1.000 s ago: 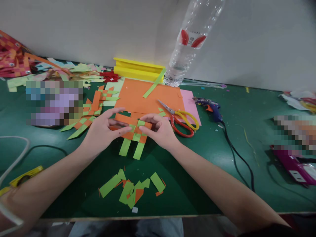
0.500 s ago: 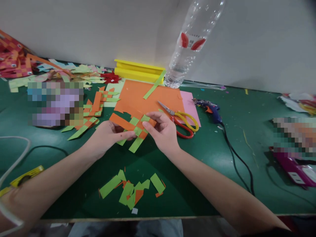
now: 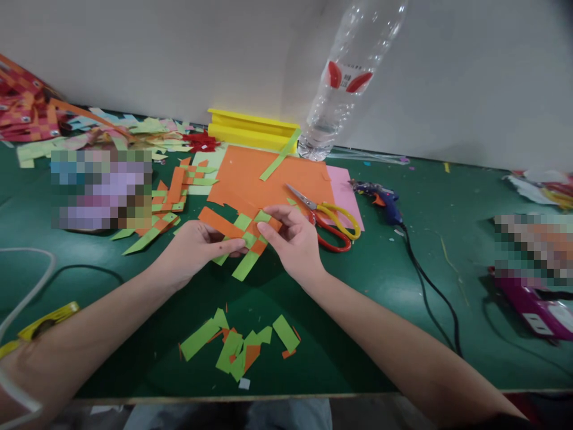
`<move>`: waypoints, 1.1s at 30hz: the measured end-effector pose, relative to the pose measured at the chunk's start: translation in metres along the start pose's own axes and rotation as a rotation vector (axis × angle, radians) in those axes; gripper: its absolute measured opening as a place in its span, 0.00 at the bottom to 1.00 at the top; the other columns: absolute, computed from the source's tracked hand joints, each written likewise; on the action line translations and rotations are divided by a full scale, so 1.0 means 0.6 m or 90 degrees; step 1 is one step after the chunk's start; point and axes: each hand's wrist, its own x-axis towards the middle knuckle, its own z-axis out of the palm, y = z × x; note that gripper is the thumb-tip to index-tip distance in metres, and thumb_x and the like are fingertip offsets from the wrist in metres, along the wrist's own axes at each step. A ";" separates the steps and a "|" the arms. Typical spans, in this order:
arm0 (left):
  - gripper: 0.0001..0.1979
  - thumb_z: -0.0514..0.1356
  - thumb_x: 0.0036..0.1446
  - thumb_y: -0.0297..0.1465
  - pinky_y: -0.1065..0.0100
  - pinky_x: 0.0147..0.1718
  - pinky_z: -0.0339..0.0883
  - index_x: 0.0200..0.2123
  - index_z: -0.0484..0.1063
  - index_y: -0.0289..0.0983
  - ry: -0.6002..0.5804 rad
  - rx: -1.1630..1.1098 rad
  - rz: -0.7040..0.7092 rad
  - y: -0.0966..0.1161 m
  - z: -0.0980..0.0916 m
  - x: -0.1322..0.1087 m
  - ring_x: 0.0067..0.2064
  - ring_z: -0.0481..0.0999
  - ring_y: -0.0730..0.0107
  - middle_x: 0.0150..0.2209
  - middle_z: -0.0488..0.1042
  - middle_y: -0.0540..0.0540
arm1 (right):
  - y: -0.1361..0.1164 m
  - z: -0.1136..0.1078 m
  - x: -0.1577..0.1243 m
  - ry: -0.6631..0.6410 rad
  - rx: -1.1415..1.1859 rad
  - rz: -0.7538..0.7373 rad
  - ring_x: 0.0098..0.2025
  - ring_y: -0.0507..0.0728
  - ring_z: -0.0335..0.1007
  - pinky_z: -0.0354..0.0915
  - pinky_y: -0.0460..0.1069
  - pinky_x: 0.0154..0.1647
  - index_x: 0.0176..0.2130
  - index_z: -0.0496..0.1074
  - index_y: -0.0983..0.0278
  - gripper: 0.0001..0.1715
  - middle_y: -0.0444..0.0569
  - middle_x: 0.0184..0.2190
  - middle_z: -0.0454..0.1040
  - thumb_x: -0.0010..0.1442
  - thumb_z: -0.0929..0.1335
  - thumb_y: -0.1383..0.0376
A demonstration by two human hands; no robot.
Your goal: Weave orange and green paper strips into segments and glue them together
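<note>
Between my two hands is a woven paper piece [image 3: 244, 223] of orange and green strips in a checked pattern. My left hand [image 3: 203, 245] pinches its left side, thumb on top, where a wide orange strip sticks out. On the opposite side, my right hand [image 3: 293, 239] grips the checked part with thumb and fingers. Loose green strip ends hang toward me. Just right of my right hand lie scissors [image 3: 335, 218] with one yellow and one red handle, resting partly on an orange paper sheet [image 3: 264, 170].
Paper scraps [image 3: 235, 343] lie near the front edge. More woven pieces [image 3: 163, 209] sit at left. At the back stand a yellow folded strip [image 3: 250, 128] and a plastic bottle [image 3: 349, 83]. A blue glue gun [image 3: 380, 200] trails a black cord at right, beyond which lies a magenta device [image 3: 532, 304].
Almost nothing differs. The woven piece has tilted very slightly in my hands, its lower green strip end now a little lower and to the left.
</note>
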 end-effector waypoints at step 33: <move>0.20 0.68 0.44 0.47 0.74 0.18 0.59 0.21 0.72 0.36 0.043 0.115 -0.041 -0.006 -0.005 -0.002 0.19 0.66 0.75 0.19 0.72 0.52 | -0.005 -0.001 0.002 -0.016 0.123 0.058 0.29 0.49 0.68 0.67 0.46 0.31 0.31 0.72 0.62 0.10 0.42 0.28 0.74 0.53 0.73 0.60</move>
